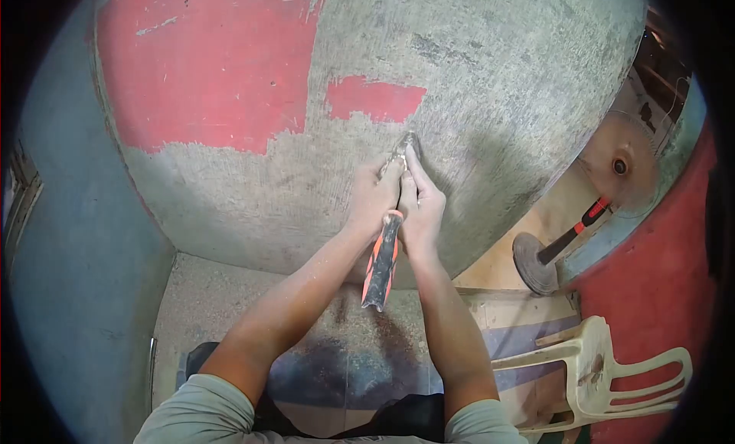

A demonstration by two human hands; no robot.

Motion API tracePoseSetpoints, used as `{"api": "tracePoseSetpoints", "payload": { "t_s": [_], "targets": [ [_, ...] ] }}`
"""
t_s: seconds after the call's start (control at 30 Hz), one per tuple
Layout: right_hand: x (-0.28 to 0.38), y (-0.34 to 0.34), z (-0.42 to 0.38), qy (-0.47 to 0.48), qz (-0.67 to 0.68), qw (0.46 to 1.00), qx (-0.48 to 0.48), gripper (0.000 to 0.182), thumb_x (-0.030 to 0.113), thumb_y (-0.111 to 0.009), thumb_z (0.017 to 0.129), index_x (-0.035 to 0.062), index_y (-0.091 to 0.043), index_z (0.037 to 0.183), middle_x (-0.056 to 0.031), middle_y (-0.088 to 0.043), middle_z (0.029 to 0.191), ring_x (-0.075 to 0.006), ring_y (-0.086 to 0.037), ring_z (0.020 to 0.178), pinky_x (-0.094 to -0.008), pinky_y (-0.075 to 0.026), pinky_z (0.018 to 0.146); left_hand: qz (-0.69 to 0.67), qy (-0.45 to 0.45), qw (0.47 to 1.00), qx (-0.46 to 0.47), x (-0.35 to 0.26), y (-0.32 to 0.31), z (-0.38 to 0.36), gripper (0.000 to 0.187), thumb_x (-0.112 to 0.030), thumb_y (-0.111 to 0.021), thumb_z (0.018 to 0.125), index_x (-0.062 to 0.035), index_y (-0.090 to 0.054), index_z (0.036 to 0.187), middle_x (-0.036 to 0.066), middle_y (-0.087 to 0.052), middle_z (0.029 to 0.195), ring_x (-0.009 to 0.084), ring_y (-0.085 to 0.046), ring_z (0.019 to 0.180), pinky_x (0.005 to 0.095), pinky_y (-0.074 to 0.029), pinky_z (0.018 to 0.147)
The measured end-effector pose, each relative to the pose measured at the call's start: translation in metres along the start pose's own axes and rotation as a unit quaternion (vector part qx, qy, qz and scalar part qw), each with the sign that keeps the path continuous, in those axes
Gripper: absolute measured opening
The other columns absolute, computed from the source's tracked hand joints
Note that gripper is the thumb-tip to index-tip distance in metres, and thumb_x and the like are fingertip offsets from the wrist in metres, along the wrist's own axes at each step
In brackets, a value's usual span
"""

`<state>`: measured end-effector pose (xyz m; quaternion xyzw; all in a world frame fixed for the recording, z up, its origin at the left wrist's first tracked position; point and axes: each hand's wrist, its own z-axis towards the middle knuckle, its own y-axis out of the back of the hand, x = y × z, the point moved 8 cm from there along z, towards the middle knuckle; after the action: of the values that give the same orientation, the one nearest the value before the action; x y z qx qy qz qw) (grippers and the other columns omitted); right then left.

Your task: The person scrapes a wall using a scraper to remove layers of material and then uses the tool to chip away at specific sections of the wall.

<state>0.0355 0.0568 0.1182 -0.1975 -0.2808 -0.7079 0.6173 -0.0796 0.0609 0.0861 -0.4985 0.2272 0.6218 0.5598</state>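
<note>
Both of my hands are closed around the upper part of a tool with a black-and-orange handle (380,264). Its grey metal end points up against the wall (490,138), just below a small patch of red paint (375,99). My left hand (374,195) wraps the tool from the left. On the other side, my right hand (421,203) presses in with a finger stretched along the metal end. Pale dust coats the fingers, which hide the tool's middle. The handle hangs down between my wrists. Around the patch, the wall surface is bare, rough and grey.
A larger area of red paint (207,69) covers the wall's upper left. To the right stand a fan (619,166) on a round base and a cream plastic chair (593,367). Crumbs and dust lie on the floor (222,291). A blue-grey wall (76,176) closes the left side.
</note>
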Motion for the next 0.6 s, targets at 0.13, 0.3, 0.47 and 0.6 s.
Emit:
{"api": "tracePoseSetpoints", "payload": {
  "t_s": [0.13,0.3,0.47,0.6],
  "targets": [
    [0.013,0.005,0.032,-0.020,0.021,1.000,-0.008,0.042,0.007,-0.049,0.101,-0.0041,-0.057,0.141,-0.0212,-0.071,0.127,-0.0145,-0.066,0.107,-0.0300,-0.051,0.094,0.077,-0.132,0.988,-0.023,-0.035,-0.009,0.029,0.031,-0.023,-0.059,0.101,0.0048,-0.071,0.105,0.005,-0.069,0.085,0.0093,-0.058,0.080,0.0290,-0.048,0.071],
    [0.013,0.007,0.032,-0.005,0.020,1.000,-0.010,0.042,0.009,-0.050,0.101,-0.0050,-0.057,0.140,-0.0210,-0.071,0.126,-0.0163,-0.067,0.108,-0.0298,-0.050,0.095,0.040,-0.071,0.997,-0.004,-0.034,-0.012,0.027,0.030,-0.023,-0.059,0.100,0.0046,-0.071,0.105,0.004,-0.067,0.080,0.0098,-0.056,0.076,0.0305,-0.046,0.068],
    [-0.015,-0.002,-0.009,-0.005,0.024,1.000,-0.004,0.041,0.006,-0.050,0.101,-0.0022,-0.058,0.141,-0.0192,-0.071,0.128,-0.0143,-0.066,0.111,-0.0294,-0.050,0.095,0.057,-0.029,0.998,-0.024,-0.007,0.004,-0.002,0.030,-0.022,-0.060,0.100,0.0046,-0.072,0.104,0.003,-0.067,0.080,0.0088,-0.056,0.076,0.0298,-0.047,0.068],
    [0.025,0.004,0.042,0.001,0.044,0.999,-0.022,0.040,0.007,-0.050,0.102,-0.0044,-0.058,0.140,-0.0206,-0.070,0.130,-0.0143,-0.065,0.113,-0.0282,-0.049,0.097,0.018,-0.088,0.996,-0.019,-0.047,-0.015,0.040,0.029,-0.021,-0.059,0.100,0.0059,-0.071,0.101,0.007,-0.066,0.076,0.0108,-0.057,0.074,0.0322,-0.047,0.068]
  ]
}}
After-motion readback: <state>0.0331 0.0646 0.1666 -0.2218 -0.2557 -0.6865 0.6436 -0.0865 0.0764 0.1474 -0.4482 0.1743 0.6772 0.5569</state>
